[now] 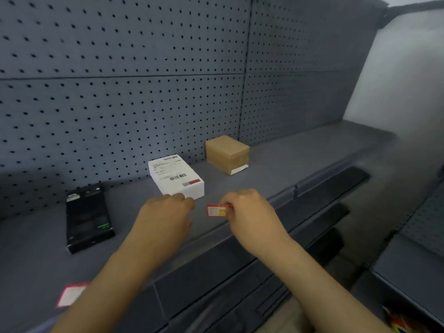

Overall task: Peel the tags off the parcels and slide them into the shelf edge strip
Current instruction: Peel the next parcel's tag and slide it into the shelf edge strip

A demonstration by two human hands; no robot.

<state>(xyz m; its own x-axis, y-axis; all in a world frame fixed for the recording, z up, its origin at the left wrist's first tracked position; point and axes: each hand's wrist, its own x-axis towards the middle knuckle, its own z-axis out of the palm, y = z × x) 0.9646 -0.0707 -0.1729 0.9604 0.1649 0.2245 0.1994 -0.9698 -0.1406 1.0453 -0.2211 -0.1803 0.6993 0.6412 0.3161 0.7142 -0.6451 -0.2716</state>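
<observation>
My right hand (249,210) pinches a small red, white and yellow tag (217,210) just above the grey shelf (276,169), in front of the white parcel (176,176). The white parcel carries a printed shipping label with a barcode and a red strip at its near corner. My left hand (165,215) hovers with curled fingers at the parcel's front edge and holds nothing that I can see. A brown cardboard parcel (227,152) stands further back right. A black parcel (89,217) lies at the left. Another red-edged tag (70,294) sits in the shelf edge strip (197,284) at the lower left.
A grey pegboard wall (120,80) backs the shelf. Lower shelves (324,212) step down to the right. A second shelf unit (420,260) stands at the far right, with colourful packaging (403,323) in the bottom right corner.
</observation>
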